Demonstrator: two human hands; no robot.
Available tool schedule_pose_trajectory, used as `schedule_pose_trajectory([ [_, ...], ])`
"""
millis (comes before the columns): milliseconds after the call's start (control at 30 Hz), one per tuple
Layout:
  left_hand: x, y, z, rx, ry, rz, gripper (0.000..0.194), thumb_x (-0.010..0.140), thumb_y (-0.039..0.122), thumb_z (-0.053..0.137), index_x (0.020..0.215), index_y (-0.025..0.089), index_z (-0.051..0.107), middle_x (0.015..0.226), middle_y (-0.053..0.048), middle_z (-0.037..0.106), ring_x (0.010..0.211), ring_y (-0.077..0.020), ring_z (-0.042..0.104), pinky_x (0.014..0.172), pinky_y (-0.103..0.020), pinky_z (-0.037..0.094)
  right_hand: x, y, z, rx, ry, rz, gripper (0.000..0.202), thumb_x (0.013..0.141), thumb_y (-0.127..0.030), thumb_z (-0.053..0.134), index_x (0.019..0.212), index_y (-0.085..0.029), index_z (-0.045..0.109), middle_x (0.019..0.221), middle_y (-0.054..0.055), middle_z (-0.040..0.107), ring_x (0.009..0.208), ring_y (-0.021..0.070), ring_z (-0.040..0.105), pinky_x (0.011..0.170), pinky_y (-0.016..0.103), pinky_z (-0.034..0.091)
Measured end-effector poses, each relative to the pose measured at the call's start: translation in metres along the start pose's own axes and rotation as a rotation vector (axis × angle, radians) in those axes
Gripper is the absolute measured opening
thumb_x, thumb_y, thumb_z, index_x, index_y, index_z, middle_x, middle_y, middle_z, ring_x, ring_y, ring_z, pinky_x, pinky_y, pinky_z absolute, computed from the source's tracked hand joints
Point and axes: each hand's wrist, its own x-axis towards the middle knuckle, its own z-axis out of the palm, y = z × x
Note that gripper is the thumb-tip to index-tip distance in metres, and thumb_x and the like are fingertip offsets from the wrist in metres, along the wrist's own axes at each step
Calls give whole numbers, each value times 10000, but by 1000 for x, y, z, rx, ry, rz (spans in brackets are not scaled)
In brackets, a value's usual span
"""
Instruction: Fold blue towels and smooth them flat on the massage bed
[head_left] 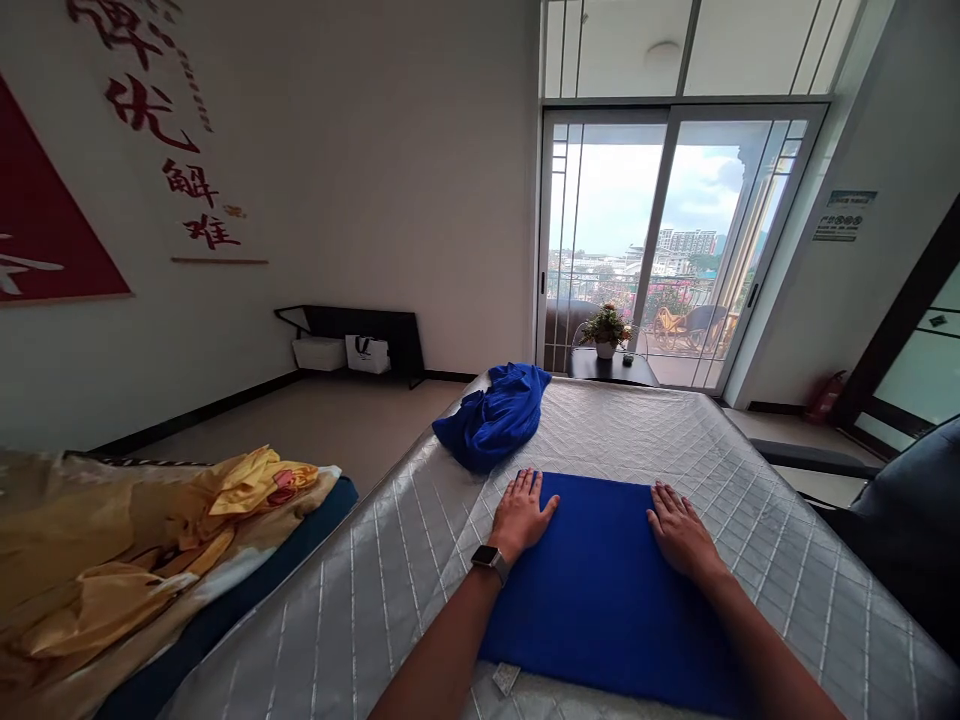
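Note:
A flat, folded blue cloth (600, 580) lies on a grey quilted mattress (375, 590). My left hand (520, 515) rests palm down on the cloth's far left corner, fingers spread, a smartwatch on the wrist. My right hand (681, 532) presses flat on the far right corner, fingers apart. Neither hand grips anything. Beyond my left hand sits a crumpled heap of blue fabric (495, 415) near the mattress's far left edge.
Yellow fabric (150, 540) is piled on a surface at the left. A potted plant (606, 330) stands on a small dark table before the glass balcony doors (675, 230). A dark chair (907, 520) is at the right. A low dark bench (360, 335) lines the far wall.

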Motion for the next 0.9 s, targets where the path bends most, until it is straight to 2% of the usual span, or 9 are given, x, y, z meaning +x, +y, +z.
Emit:
schedule_pose_trajectory([
  [133, 0, 0, -1, -3, -4, -1, 755, 1023, 587, 270, 1579, 82, 354, 1655, -142, 316, 1547, -269, 242, 1268, -429, 198, 3, 3, 3, 34, -24, 3, 690, 1029, -423, 136, 1609, -56, 211, 1691, 101, 160, 1561, 201, 100, 1267, 399, 131],
  [467, -2, 2, -3, 2, -6, -1, 735, 1025, 565, 283, 1571, 81, 369, 1653, -139, 323, 1543, -271, 253, 1266, -428, 209, 6, 5, 9, 48, -29, 13, 713, 1024, -460, 168, 1612, -57, 198, 1694, 100, 153, 1564, 215, 93, 1271, 422, 128],
  [900, 0, 0, 3, 22, 18, -9, 738, 1030, 585, 261, 1576, 99, 363, 1657, -143, 311, 1547, -274, 243, 1259, -437, 225, 3, -1, 0, 57, -34, 25, 708, 1027, -461, 164, 1612, -62, 199, 1694, 85, 165, 1565, 204, 104, 1270, 402, 106],
])
